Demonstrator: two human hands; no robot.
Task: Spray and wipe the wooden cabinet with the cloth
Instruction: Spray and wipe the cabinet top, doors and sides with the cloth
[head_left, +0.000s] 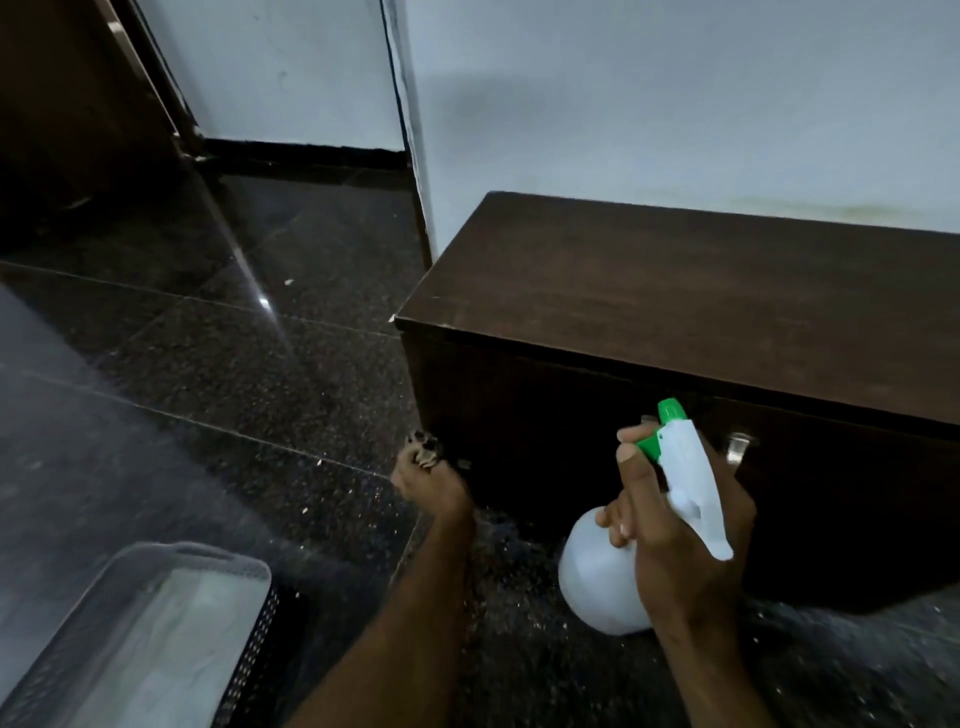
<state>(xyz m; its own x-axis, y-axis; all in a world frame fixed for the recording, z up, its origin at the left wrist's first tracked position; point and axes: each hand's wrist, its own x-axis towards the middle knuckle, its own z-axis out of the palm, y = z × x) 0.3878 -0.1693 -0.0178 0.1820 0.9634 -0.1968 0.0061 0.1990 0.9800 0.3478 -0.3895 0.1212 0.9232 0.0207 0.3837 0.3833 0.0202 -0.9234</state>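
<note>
A low dark wooden cabinet (675, 291) stands against the white wall on the right, with a metal knob (737, 447) on its front. My right hand (680, 525) grips a white spray bottle (602, 577) with a green nozzle (670, 413) that points at the cabinet front. My left hand (431, 480) holds a small bunched cloth (423, 449) down by the cabinet's lower left corner. Most of the cloth is hidden inside the fist.
The floor (208, 374) is dark polished stone with light specks. A perforated black bin (156, 639) lined with clear plastic stands at the lower left. A dark door frame (78, 114) rises at the upper left, and a white wall corner (410, 156) meets the cabinet's left end.
</note>
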